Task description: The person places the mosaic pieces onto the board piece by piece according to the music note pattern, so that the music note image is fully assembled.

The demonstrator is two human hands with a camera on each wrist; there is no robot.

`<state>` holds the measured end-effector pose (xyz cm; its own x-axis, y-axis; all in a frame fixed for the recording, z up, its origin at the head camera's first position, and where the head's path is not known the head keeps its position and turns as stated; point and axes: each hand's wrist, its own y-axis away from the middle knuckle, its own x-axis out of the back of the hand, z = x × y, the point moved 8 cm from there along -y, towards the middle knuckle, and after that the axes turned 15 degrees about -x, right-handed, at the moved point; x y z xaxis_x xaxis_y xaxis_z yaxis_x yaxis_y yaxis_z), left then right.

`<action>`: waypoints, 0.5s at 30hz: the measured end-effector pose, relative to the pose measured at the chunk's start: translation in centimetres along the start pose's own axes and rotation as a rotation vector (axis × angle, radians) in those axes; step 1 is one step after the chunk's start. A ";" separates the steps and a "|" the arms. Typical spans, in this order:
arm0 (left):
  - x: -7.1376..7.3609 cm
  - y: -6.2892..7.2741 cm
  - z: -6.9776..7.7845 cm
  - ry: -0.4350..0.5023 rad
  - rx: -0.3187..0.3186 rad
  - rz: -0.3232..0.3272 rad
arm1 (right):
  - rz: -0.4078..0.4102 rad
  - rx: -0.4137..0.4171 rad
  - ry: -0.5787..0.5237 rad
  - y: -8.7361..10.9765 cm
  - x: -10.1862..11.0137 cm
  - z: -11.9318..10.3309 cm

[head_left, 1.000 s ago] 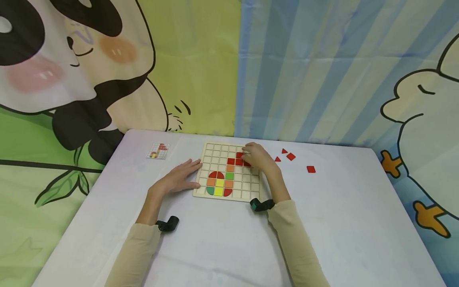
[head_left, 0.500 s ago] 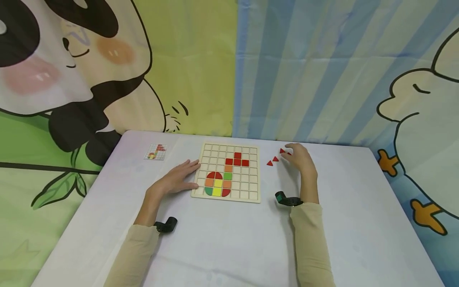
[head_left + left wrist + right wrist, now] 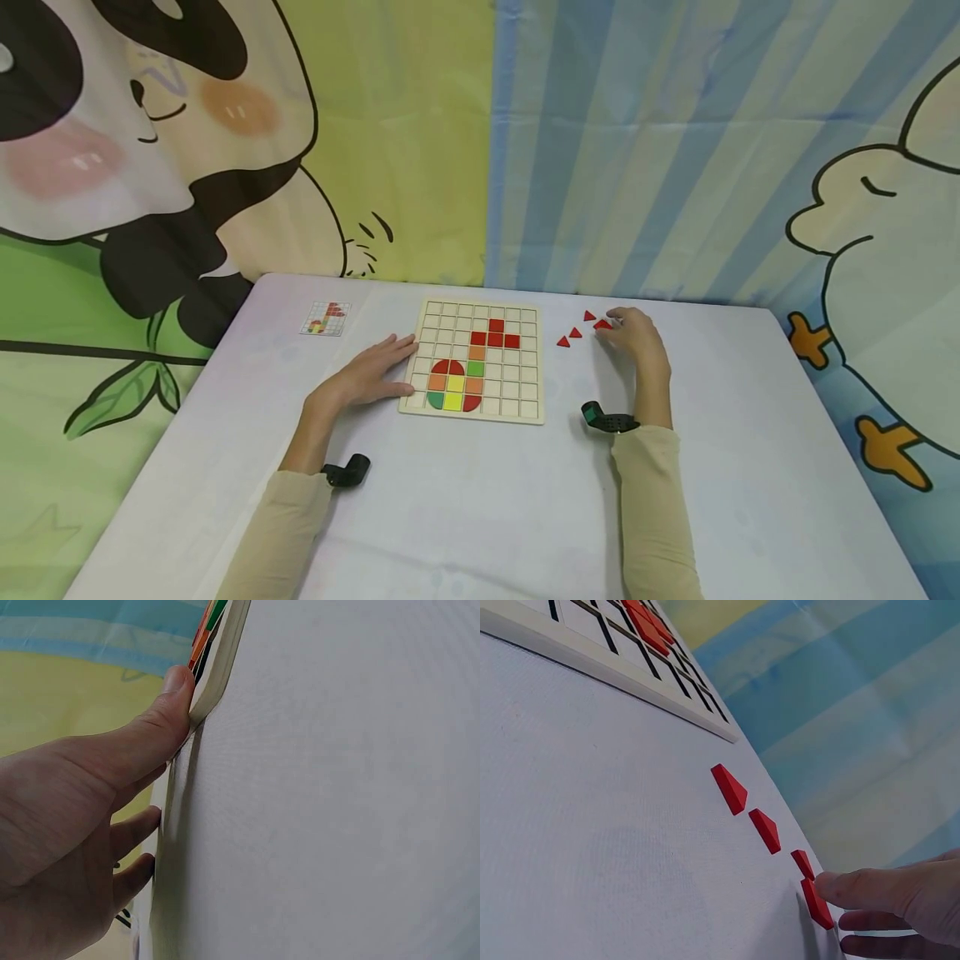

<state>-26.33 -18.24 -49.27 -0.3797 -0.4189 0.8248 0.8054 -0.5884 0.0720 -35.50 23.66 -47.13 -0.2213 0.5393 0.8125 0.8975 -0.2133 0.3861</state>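
Observation:
My left hand (image 3: 370,372) rests at the left edge of the wooden grid board (image 3: 517,392), thumb and fingertips touching its side. Coloured tiles fill part of the grid, with red squares (image 3: 496,339) toward the upper middle. My right hand (image 3: 636,337) is over the table right of the board, beside a loose red square tile (image 3: 602,324). In the right wrist view the thumb meets that tile (image 3: 817,904), which lies on the table; the other fingers are behind it, partly hidden. Red triangle tiles (image 3: 575,332) lie between this hand and the board.
A small pattern card (image 3: 326,319) printed with a coloured grid lies on the table, left of the board. White cloth (image 3: 465,517) covers the table. Printed curtains (image 3: 637,150) hang behind its far edge.
My right hand has left the board and moved right to the loose red tiles, then slightly farther right. My left hand has stayed at the board's edge.

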 end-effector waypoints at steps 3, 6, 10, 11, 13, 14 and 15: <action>0.0 0.0 0.0 0.000 -0.001 0.001 | 0.035 0.019 0.025 0.0 -0.1 -0.1; 0.0 0.0 -0.1 0.001 -0.001 -0.001 | 0.087 0.030 0.037 0.0 -0.1 -0.2; -0.1 0.0 -0.1 0.008 0.004 -0.003 | 0.132 0.026 0.034 0.0 -0.1 -0.2; 0.0 0.0 -0.2 0.010 0.005 -0.002 | 0.136 0.014 0.019 0.0 0.0 -0.2; 0.0 0.0 -0.2 0.015 0.008 -0.001 | 0.153 0.010 -0.026 0.0 0.2 -0.2; 0.0 0.1 -0.2 0.015 0.009 -0.001 | 0.166 0.019 -0.061 0.0 0.4 -0.4; 0.0 0.1 -0.2 0.015 0.009 -0.001 | 0.180 0.040 -0.102 0.1 0.6 -0.7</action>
<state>-26.35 -18.44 -49.34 -0.3876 -0.4286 0.8161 0.8087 -0.5830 0.0779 -35.81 23.42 -46.31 -0.0181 0.5756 0.8176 0.9341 -0.2820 0.2192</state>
